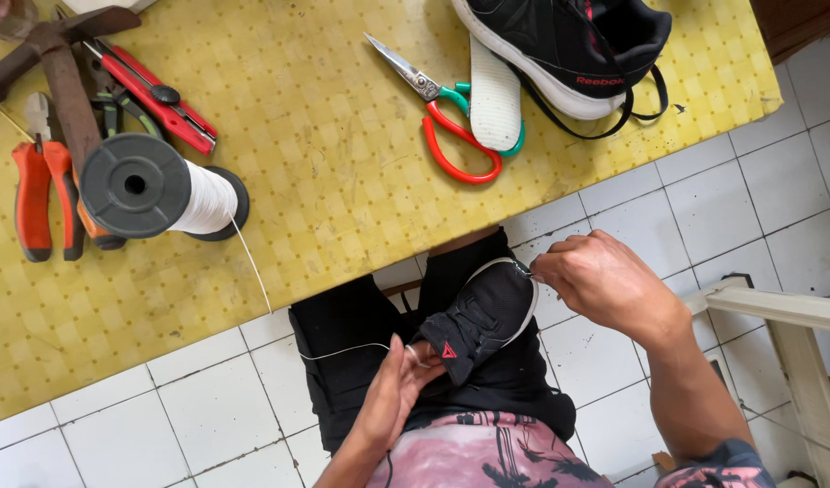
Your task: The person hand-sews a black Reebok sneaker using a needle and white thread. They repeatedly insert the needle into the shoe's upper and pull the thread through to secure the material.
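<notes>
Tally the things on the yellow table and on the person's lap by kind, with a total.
Black shoes: 2, one on the table, one on the lap held by the left hand and right hand
Scissors: 1
White insole: 1
Thread spool: 1
Orange-handled pliers: 1
Red utility knife: 1
Total: 7

On the table [342, 181], the thread spool [157, 187] lies at the left, with pliers [44, 194] beside it and a cutter [153, 95] behind. Scissors [442, 117] lie mid-table, an insole [494, 95] touching them, a shoe [568, 45] at the right. Below the table edge, a second shoe [482, 316] rests on the lap, between both hands.
</notes>
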